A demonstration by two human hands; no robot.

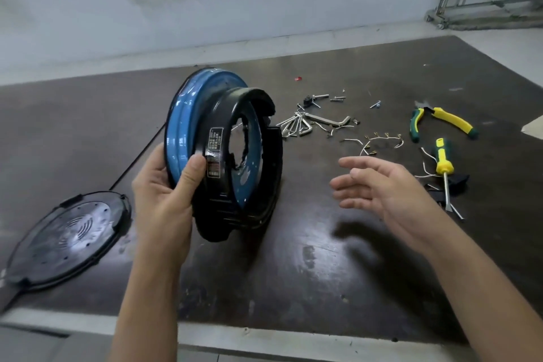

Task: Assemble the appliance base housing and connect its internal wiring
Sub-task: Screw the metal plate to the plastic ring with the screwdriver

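My left hand [167, 200] grips the appliance base housing [223, 153], a blue metal ring with a black plastic shell, and holds it on edge above the dark table [308, 273]. My thumb lies across the blue rim near a label. My right hand [379, 185] hovers to the right of the housing with fingers relaxed and holds nothing. A round black bottom cover [67, 235] with vent slots lies flat at the left. Loose white wires with brass terminals [379, 141] lie beyond my right hand.
A bunch of hex keys [305, 125] and small screws [338, 98] lie behind the housing. Green-yellow pliers [440, 122] and a yellow-handled screwdriver [445, 167] lie at the right. A black cord [138, 159] runs across the table at left. The table's front edge is near me.
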